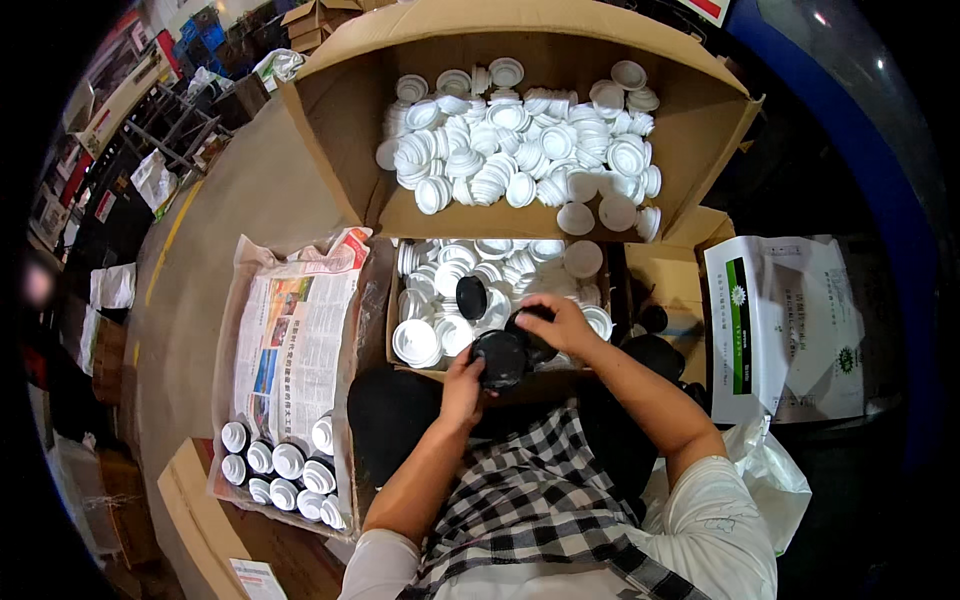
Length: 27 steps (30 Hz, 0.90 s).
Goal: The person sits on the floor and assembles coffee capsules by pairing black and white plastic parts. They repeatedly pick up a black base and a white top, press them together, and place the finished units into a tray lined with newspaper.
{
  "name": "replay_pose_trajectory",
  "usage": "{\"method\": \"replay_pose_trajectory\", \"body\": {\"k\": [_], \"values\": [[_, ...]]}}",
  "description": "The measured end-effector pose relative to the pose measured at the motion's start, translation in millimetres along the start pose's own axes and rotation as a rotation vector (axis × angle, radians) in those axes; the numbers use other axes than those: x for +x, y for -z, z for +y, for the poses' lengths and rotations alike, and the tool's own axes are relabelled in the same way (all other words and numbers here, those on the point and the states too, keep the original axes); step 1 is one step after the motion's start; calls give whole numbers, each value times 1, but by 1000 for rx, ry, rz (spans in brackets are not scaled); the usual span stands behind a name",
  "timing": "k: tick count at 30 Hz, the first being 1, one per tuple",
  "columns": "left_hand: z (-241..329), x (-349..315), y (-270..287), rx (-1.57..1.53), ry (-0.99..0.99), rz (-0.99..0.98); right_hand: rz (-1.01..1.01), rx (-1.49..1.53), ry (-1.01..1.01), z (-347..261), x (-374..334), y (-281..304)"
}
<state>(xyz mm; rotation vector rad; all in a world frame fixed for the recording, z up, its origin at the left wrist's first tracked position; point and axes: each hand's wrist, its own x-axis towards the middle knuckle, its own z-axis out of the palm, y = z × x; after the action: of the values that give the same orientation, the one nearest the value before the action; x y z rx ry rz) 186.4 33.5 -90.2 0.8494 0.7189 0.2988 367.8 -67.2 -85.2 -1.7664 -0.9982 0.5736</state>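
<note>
My left hand (462,382) grips a round black jar (499,358) over my lap, its open mouth turned up. My right hand (556,320) reaches just past it and holds a second black piece (528,330) at the jar's rim, by the near edge of a small cardboard box (391,322). That box is full of white round inserts (438,300), and one black lid (471,297) lies among them. A checked cloth (520,480) covers my lap under both forearms.
A large open cardboard box (340,150) farther away holds a heap of white discs (520,145). At my left a newspaper-lined tray (290,340) holds several jars with white inserts (285,465). A white printed sack (790,320) lies at right, a white plastic bag (775,475) beside it.
</note>
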Motion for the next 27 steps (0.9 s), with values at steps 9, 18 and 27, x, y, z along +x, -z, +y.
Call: {"method": "replay_pose_trajectory", "body": {"k": [9, 18, 27], "values": [[-1, -73, 59, -390, -12, 160, 67, -622, -287, 96, 78, 100], [2, -126, 59, -501, 49, -92, 359, -1466, -293, 173, 103, 218], [38, -115, 23, -711, -47, -499, 458, 26, 75, -2, 0, 48]]}}
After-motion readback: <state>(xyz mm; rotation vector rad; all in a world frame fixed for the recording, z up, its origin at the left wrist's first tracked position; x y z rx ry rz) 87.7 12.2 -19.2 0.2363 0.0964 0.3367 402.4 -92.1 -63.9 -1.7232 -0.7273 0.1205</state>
